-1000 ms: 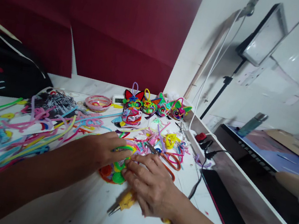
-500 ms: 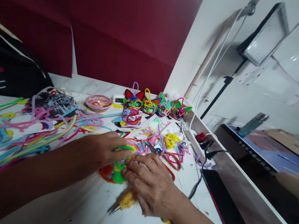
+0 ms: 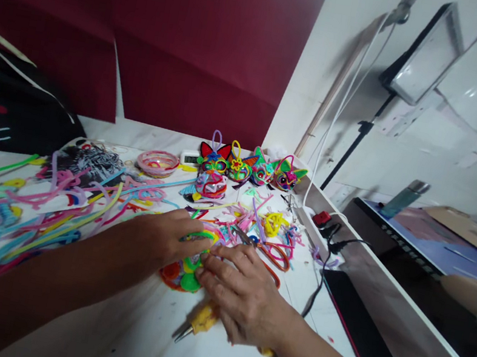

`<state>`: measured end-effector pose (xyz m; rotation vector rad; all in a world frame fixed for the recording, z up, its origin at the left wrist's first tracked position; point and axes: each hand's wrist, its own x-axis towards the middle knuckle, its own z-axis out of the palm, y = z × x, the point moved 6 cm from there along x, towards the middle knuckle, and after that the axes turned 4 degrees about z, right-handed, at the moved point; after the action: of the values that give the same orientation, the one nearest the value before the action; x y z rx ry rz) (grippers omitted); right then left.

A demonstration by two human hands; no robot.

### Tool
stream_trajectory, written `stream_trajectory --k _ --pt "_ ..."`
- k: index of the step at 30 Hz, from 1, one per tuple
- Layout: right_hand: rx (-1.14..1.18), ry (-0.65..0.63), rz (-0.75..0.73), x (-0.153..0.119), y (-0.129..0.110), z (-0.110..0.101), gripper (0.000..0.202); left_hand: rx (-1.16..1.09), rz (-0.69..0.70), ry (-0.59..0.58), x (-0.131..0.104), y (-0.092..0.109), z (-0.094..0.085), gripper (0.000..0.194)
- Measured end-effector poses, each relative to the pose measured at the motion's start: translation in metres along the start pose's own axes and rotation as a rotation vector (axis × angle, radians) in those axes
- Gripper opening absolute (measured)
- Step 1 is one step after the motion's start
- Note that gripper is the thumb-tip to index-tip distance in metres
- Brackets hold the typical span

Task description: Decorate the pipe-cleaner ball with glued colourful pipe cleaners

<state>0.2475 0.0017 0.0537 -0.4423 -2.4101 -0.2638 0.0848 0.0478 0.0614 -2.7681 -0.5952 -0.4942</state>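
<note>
My left hand (image 3: 168,237) grips the upper left of a colourful pipe-cleaner piece (image 3: 189,281) on the table. Green, orange and yellow fuzzy coils show on it; the rest is hidden behind my fingers. From the other side my right hand (image 3: 241,293) closes its curled fingertips on the same piece. Under the right palm lies a yellow glue gun (image 3: 204,318), its metal nozzle pointing to the lower left and most of its body covered. Orange-handled scissors (image 3: 275,257) rest just beyond my right hand.
Pipe cleaners (image 3: 60,221) spread across the left. Several finished cat-eared ornaments (image 3: 240,168) line the back, near a pink bowl (image 3: 157,163). On the right are a power strip (image 3: 313,228), a black phone (image 3: 358,323) and a raised table edge (image 3: 403,293). Another person's arm (image 3: 466,299) shows beyond.
Both hands stay on the piece in nearly the same pose. Only a tiny shift of the whole view is visible.
</note>
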Motion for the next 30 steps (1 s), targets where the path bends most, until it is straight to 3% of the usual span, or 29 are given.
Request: stream_trajectory --k 16,30 --pt "0.005 -0.023 0.000 -0.002 0.000 0.002 0.032 0.049 0.029 0.001 0.007 0.007 -0.015 0.030" --pt "0.009 -0.040 0.000 -0.002 0.001 0.002 0.032 0.022 0.058 0.006 0.009 0.009 -0.019 0.031"
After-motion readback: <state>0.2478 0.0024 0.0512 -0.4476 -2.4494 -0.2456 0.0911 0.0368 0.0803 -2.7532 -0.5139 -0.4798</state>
